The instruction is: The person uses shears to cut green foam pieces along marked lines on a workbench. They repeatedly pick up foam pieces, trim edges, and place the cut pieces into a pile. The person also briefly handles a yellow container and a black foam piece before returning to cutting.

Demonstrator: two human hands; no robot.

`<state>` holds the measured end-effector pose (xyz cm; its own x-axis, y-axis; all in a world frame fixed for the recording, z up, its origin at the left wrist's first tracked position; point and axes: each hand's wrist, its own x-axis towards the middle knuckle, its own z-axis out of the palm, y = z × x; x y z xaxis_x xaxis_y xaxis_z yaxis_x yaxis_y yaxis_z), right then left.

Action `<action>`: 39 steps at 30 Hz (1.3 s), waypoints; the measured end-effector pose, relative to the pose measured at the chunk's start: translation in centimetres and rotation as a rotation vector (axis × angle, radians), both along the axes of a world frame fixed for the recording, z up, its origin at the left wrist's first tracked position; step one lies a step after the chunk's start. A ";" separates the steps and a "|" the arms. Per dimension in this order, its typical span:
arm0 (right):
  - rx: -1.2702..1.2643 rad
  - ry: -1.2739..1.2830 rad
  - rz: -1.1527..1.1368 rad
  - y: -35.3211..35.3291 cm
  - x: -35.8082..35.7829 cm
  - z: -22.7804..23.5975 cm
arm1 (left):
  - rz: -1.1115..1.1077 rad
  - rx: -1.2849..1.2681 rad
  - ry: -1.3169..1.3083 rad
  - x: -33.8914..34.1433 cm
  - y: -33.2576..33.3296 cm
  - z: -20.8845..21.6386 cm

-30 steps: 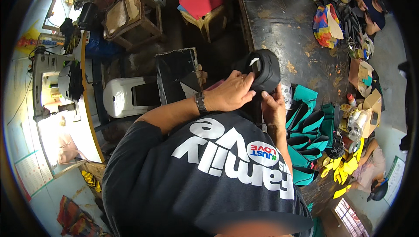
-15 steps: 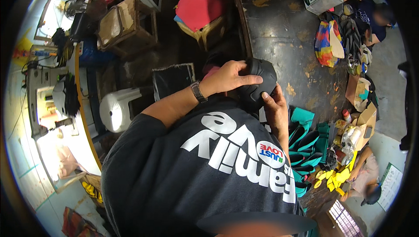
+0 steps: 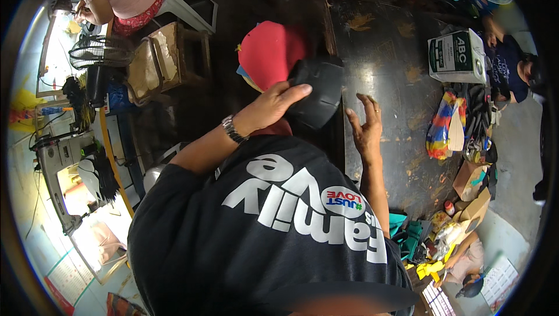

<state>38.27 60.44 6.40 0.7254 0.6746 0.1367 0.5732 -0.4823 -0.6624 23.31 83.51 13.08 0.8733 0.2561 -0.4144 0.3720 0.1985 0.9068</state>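
Observation:
My left hand [image 3: 269,109] grips a rounded black moulded piece [image 3: 317,96] by its near left side, thumb on top. Its exact kind I cannot make out; it hangs by the left edge of the dark worktable [image 3: 387,103]. Over that worktable is my right hand [image 3: 367,129], fingers apart and holding nothing, a short way right of the black piece. Just beyond my left hand lies a stack of red sheets [image 3: 269,48], partly hidden by the black piece.
On the worktable's right side are a square tin [image 3: 457,57], a multicoloured bag [image 3: 445,126], cardboard boxes [image 3: 473,205] and green pieces [image 3: 410,237]. A sewing machine [image 3: 55,164] and a fan [image 3: 99,54] stand left. Other people work at the edges.
My right hand has let go of the black piece and opened. My left hand has carried the piece left, toward the red stack. The whole view has shifted.

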 end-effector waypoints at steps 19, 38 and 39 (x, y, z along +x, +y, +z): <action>-0.365 -0.215 0.143 5.0 0.9 -8.1 | 0.764 -0.100 -0.191 -6.9 7.2 0.7; 0.942 1.522 -0.488 32.3 -1.6 -6.5 | -0.747 0.524 -0.358 3.6 28.8 -8.4; 0.958 1.517 -0.505 31.5 -1.8 -7.7 | -0.691 0.412 -0.351 3.5 29.6 -8.7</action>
<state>36.50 91.97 -1.28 0.6581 0.4779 -0.5819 -0.7528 0.4025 -0.5208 26.76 113.12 4.41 0.9479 -0.3075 -0.0834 -0.0264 -0.3366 0.9413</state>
